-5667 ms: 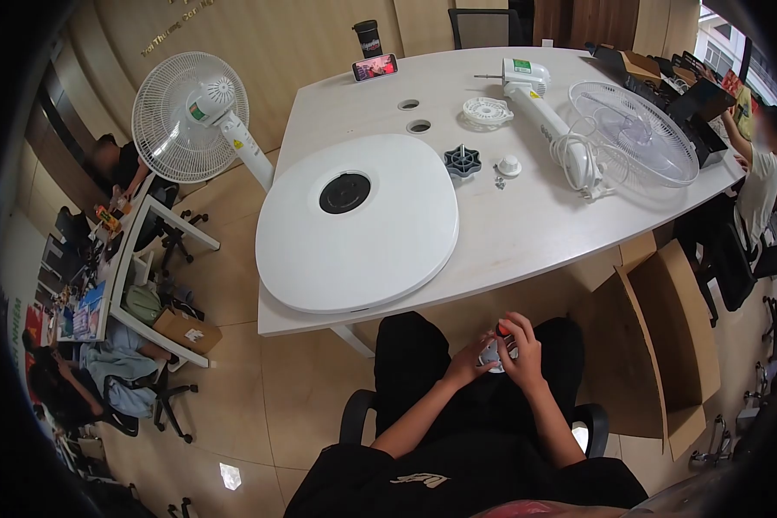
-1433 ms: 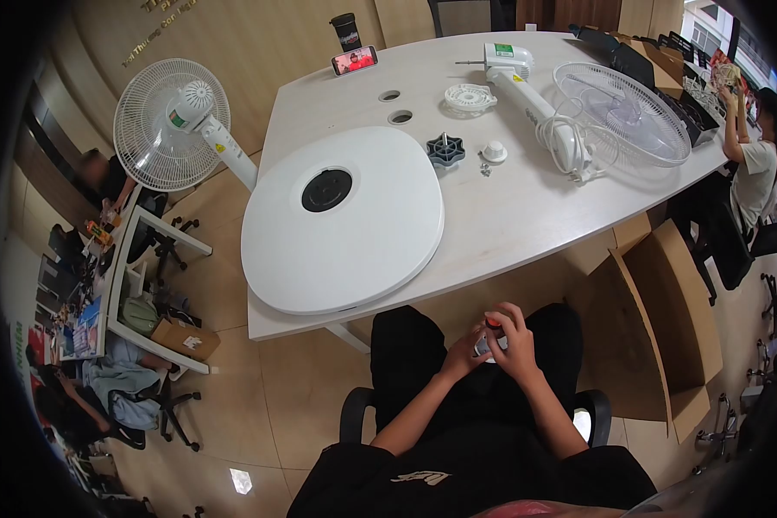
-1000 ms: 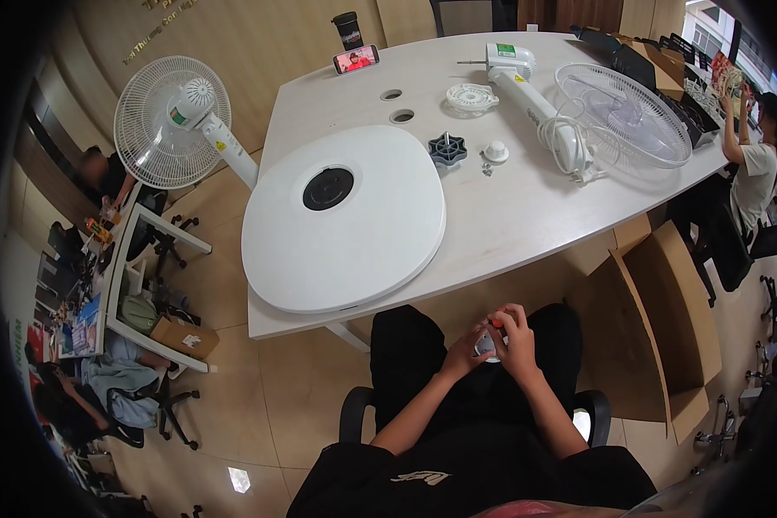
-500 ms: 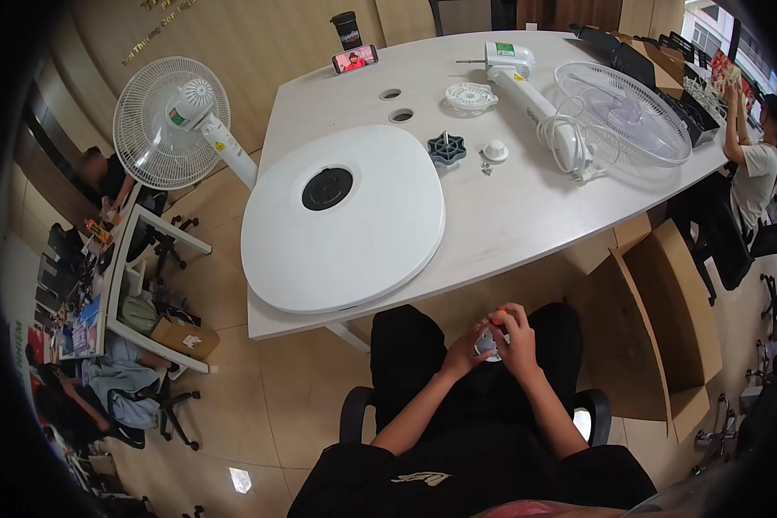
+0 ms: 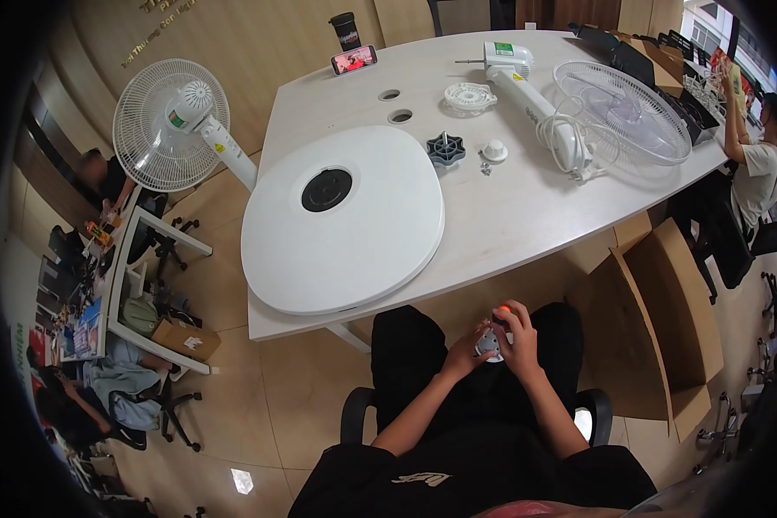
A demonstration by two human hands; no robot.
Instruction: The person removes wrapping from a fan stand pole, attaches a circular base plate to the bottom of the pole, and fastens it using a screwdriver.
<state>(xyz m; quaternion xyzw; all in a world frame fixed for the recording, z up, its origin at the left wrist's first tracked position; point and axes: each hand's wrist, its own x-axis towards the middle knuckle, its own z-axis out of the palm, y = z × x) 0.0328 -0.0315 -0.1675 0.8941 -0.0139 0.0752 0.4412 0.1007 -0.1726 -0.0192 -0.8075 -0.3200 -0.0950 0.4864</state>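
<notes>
Above my lap, my left hand (image 5: 464,356) is closed around a small white and grey part (image 5: 489,347) with small holes in its face. My right hand (image 5: 520,344) presses close against it, fingers bent around a thing with an orange end (image 5: 503,309); the rest of that thing is hidden by the fingers. On the table in front of me lie a large white fan base (image 5: 363,250) with a dark round centre, a dark grey star-shaped knob (image 5: 445,150), a small white knob (image 5: 494,151) and some small metal pieces (image 5: 486,169).
Further back lie a white ring-shaped part (image 5: 470,97), a fan motor with its neck and coiled cord (image 5: 527,99), and a fan grille with blades (image 5: 623,112). An assembled fan (image 5: 173,121) stands left. An open cardboard box (image 5: 656,328) sits right. Other people sit nearby.
My right hand's fingers have shifted slightly, and more of the orange end and of the white and grey part shows. The things on the table have not moved.
</notes>
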